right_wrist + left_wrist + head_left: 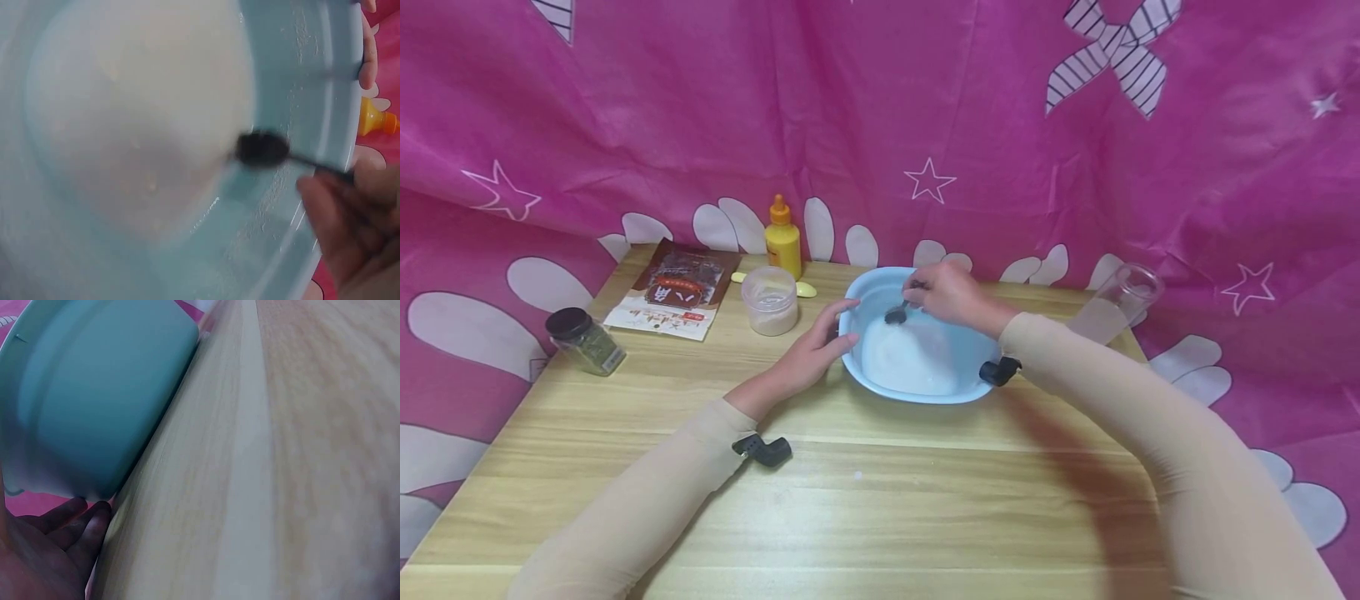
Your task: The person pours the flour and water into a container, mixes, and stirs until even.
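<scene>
A light blue plastic basin [917,398] holds milky white liquid [913,362]. My left hand [811,354] holds its left side, thumb and index finger at the rim; in the left wrist view, other fingers [84,540] lie against the outside near the bottom. Over the far part of the basin, my right hand [951,293] pinches the handle of a small dark spoon [896,315]. The spoon's head is at the edge of the white area, blurred in the right wrist view; whether it dips into the liquid I cannot tell.
Left of the basin stand a clear tub of pale powder [771,312], a yellow dropper-topped bottle [783,246], a brown-and-white food packet [676,292] and a black-lidded jar [587,342]. A yellow utensil [806,289] lies behind the tub. A clear cup [1108,308] stands right, near the curtain [880,125].
</scene>
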Tool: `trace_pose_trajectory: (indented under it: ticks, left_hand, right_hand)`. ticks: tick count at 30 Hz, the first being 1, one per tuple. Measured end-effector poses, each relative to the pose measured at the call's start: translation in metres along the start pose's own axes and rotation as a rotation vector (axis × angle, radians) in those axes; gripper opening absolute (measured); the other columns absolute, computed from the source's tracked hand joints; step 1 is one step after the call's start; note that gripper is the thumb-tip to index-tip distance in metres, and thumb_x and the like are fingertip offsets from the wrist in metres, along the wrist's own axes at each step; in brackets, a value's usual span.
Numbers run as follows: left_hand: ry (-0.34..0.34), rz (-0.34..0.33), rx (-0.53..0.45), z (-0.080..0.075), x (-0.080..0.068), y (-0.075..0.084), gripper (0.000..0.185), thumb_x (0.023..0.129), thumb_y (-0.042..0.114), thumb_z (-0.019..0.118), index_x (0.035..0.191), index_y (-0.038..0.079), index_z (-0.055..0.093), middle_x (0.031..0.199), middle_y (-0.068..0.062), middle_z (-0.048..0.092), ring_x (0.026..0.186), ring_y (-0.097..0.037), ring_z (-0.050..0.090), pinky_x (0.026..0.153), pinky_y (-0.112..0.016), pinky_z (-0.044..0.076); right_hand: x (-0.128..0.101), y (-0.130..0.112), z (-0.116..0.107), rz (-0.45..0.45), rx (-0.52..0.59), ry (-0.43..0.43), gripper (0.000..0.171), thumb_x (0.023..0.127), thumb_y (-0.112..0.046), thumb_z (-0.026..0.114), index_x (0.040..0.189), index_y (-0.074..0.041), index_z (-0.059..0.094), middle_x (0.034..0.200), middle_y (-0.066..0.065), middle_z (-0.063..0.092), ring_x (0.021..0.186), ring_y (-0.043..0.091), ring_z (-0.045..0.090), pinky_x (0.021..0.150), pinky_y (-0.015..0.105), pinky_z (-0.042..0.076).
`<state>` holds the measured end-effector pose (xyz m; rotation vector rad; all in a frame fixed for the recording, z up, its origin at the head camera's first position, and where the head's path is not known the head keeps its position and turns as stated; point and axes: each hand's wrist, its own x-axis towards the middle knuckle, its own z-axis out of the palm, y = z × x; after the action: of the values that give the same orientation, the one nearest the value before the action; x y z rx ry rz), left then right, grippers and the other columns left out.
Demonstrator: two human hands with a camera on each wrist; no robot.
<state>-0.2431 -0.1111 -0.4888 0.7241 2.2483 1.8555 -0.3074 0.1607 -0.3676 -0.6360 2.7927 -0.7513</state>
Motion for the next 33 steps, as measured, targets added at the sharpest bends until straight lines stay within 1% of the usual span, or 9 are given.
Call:
trace_pose_trajectory:
  ticks: [4,8,12,15,20,23,26,29,33]
  left_hand:
    - [-0.007,-0.005,-0.003,0.0,0.001,-0.001,0.059,0.118,0.025,0.055,0.172,0.019,0.032,0.178,-0.019,0.031,0.16,-0.042,0.041,0.127,-0.059,0.042]
    - [-0.004,-0.003,0.0,0.0,0.001,-0.001,0.059,0.118,0.025,0.055,0.172,0.018,0.032,0.177,-0.02,0.033,0.158,-0.043,0.044,0.126,-0.059,0.044]
    - [0.007,0.001,0.005,0.0,0.0,-0.001,0.059,0.117,0.023,0.056,0.171,0.019,0.033,0.178,-0.02,0.033,0.158,-0.044,0.043,0.125,-0.06,0.044]
    - [0.011,-0.001,0.004,0.0,0.0,0.0,0.059,0.117,0.023,0.056,0.171,0.019,0.033,0.178,-0.02,0.032,0.158,-0.045,0.043,0.124,-0.06,0.045]
    - [0.01,-0.003,-0.003,0.0,0.0,-0.001,0.059,0.117,0.023,0.056,0.172,0.018,0.033,0.178,-0.02,0.031,0.159,-0.044,0.041,0.125,-0.06,0.044]
    - [0.01,-0.005,-0.002,-0.001,0.001,-0.001,0.059,0.117,0.025,0.056,0.171,0.019,0.034,0.179,-0.019,0.031,0.16,-0.044,0.04,0.127,-0.059,0.042]
    - [0.012,-0.01,0.005,-0.001,0.001,-0.002,0.059,0.117,0.027,0.057,0.171,0.021,0.034,0.179,-0.018,0.032,0.16,-0.043,0.041,0.127,-0.059,0.042]
    - [0.013,-0.012,0.01,-0.001,0.001,-0.003,0.059,0.117,0.027,0.057,0.171,0.022,0.034,0.178,-0.019,0.033,0.159,-0.043,0.042,0.127,-0.059,0.042]
    - [0.006,-0.007,0.005,0.0,0.001,-0.003,0.058,0.117,0.027,0.057,0.171,0.021,0.034,0.178,-0.019,0.033,0.159,-0.044,0.043,0.126,-0.059,0.042]
  right_hand:
    - [-0.001,-0.002,0.003,-0.047,0.17,-0.145,0.012,0.108,-0.013,0.076,0.116,-0.008,0.084,0.106,0.009,0.082,0.101,0.032,0.081,0.089,0.042,0.069]
    - [-0.003,0.0,0.002,-0.085,0.259,-0.313,0.01,0.107,-0.012,0.076,0.112,-0.007,0.083,0.102,0.008,0.084,0.102,0.032,0.082,0.086,0.042,0.07]
    - [-0.003,0.004,-0.006,-0.059,0.211,-0.436,0.013,0.107,-0.011,0.075,0.109,0.0,0.081,0.094,0.009,0.083,0.092,0.027,0.083,0.081,0.039,0.07]
    - [-0.003,0.007,-0.013,-0.015,0.109,-0.459,0.015,0.106,-0.011,0.074,0.107,0.002,0.08,0.088,0.009,0.082,0.085,0.026,0.083,0.078,0.037,0.07]
    - [-0.004,0.007,-0.025,0.018,-0.072,-0.37,0.017,0.107,-0.012,0.071,0.109,0.003,0.08,0.083,0.006,0.08,0.083,0.029,0.082,0.077,0.034,0.069]
    - [-0.003,0.005,-0.029,-0.045,-0.225,-0.258,0.015,0.107,-0.011,0.071,0.106,0.0,0.082,0.081,0.003,0.075,0.083,0.026,0.076,0.078,0.034,0.063]
    - [-0.001,0.004,-0.027,-0.134,-0.371,-0.137,0.015,0.106,-0.01,0.07,0.1,-0.004,0.082,0.08,0.004,0.071,0.085,0.025,0.066,0.08,0.04,0.056]
    - [0.002,0.002,-0.02,-0.157,-0.416,-0.05,0.014,0.106,-0.01,0.07,0.103,-0.006,0.083,0.086,0.005,0.073,0.089,0.028,0.061,0.085,0.043,0.054]
    - [0.002,-0.002,-0.011,-0.127,-0.35,-0.002,0.016,0.107,-0.013,0.073,0.115,-0.007,0.085,0.096,0.004,0.08,0.094,0.027,0.066,0.089,0.042,0.056]
